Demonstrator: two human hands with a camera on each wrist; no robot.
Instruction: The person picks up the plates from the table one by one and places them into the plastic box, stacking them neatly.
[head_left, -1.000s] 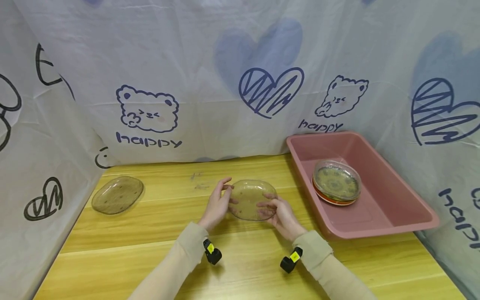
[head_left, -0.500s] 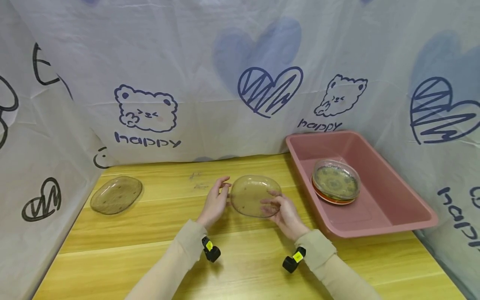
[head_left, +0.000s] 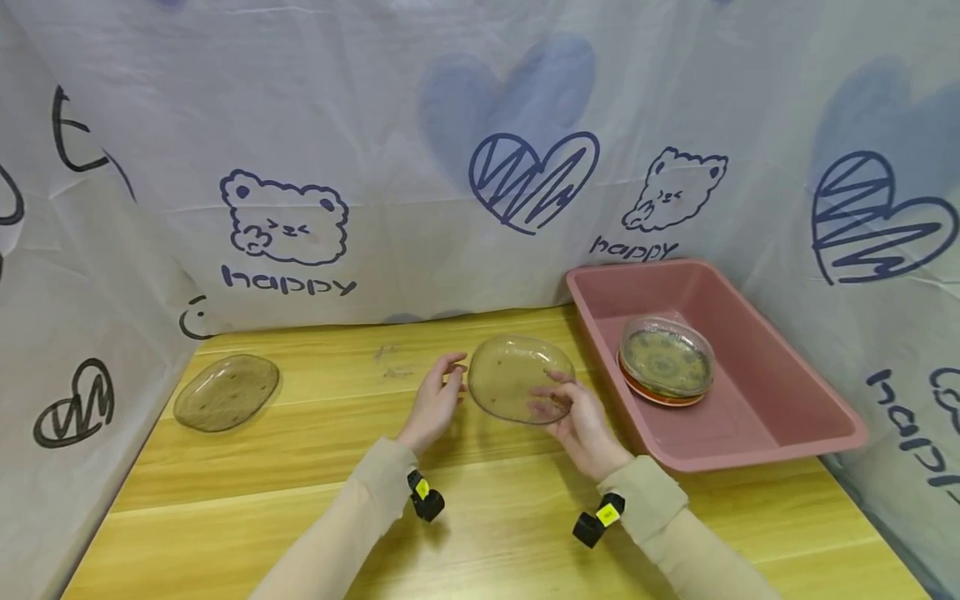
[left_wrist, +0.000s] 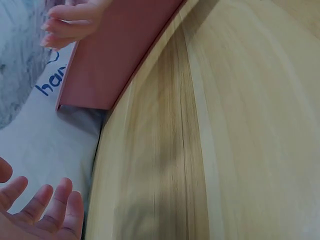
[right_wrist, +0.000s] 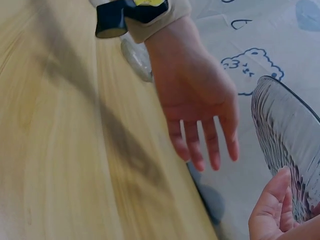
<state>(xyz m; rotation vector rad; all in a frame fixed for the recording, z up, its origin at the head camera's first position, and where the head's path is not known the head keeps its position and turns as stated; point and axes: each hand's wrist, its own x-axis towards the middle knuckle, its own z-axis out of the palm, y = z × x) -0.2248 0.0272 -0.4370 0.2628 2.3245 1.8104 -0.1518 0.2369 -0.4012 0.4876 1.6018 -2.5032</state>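
Observation:
A translucent amber-tinted glass plate (head_left: 510, 371) with a rounded oblong outline is held above the wooden table. My right hand (head_left: 587, 429) grips its right edge; the thumb lies on one face in the right wrist view, where the plate (right_wrist: 287, 130) shows a ribbed surface. Just off the plate's left edge is my left hand (head_left: 432, 408), its fingers extended and holding nothing. That left hand (right_wrist: 195, 92) appears apart from the plate in the right wrist view too. A similar glass plate (head_left: 227, 393) lies flat at the table's left.
To the right stands a pink plastic tub (head_left: 757, 460). Inside it is a stack of dishes (head_left: 666, 358), a clear patterned glass one on top and an orange-rimmed one beneath. A printed white curtain (head_left: 405, 242) borders the table's back and sides.
The plate has risen and moved right with my right hand. My left hand was at its left edge and is now apart from it. The view has turned slightly right.

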